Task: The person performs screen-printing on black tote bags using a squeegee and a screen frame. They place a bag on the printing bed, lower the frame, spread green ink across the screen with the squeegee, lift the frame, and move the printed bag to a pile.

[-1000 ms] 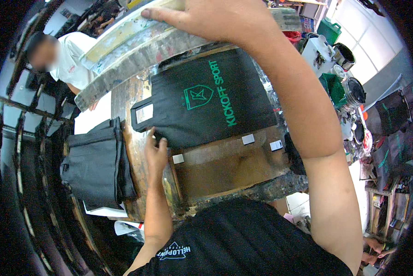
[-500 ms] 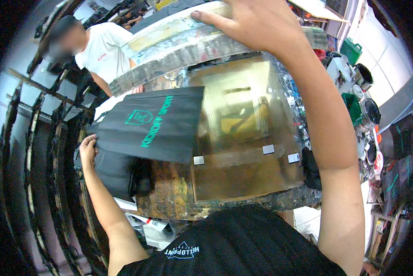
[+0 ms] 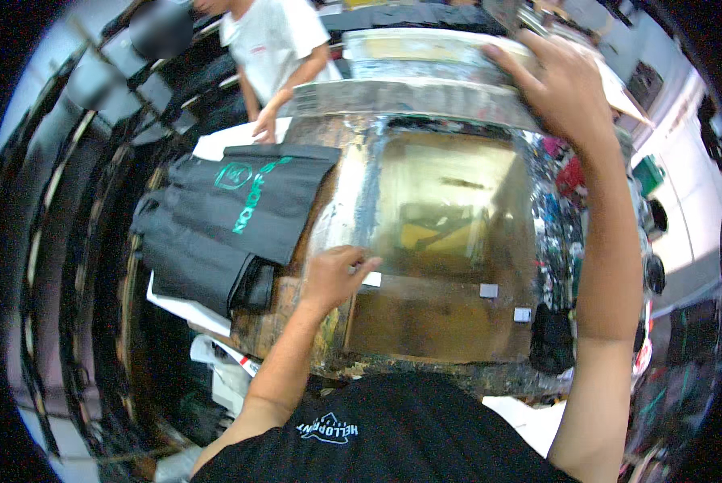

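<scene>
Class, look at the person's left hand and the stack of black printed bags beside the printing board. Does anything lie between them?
Nothing visible does. The left hand rests on the paint-stained printing board, and only bare board edge separates it from the black bags to its left.

The black bag (image 3: 240,213) that lay on the printing board (image 3: 449,241) under the left hand (image 3: 333,274) a second ago is now off it, laid on the pile of black bags (image 3: 188,262) to that hand's left. The left hand has come back and rests on the bare board's near left edge, beside a small white tab (image 3: 371,278). The right hand (image 3: 558,84) still holds the raised screen frame (image 3: 425,97) up.
</scene>
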Tool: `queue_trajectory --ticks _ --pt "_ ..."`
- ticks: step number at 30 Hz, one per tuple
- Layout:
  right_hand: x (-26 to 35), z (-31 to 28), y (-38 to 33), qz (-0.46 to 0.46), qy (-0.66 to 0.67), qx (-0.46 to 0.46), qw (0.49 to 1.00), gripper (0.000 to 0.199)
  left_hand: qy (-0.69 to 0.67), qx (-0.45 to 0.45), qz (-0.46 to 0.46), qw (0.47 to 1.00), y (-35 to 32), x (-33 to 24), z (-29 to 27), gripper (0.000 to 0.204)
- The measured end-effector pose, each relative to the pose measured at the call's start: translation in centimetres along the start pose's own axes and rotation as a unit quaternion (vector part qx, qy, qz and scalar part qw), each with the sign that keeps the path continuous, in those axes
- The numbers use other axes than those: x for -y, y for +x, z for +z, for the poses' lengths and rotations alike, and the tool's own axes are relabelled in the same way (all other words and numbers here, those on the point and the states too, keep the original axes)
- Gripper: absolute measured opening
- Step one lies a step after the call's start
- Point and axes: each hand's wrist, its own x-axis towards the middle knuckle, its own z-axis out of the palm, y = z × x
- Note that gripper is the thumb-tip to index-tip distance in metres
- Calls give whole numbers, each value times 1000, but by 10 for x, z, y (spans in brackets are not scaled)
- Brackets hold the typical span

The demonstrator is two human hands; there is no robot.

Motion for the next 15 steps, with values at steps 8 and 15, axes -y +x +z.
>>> queue_trajectory --ticks 8,15 --pt "2 -2 3 30 -10 24 999 65 42 -89 -21 995 -21 30 -31 27" --pt "-3 3 3 17 -16 5 1000 66 127 -174 -94 972 -28 62 -79 24"
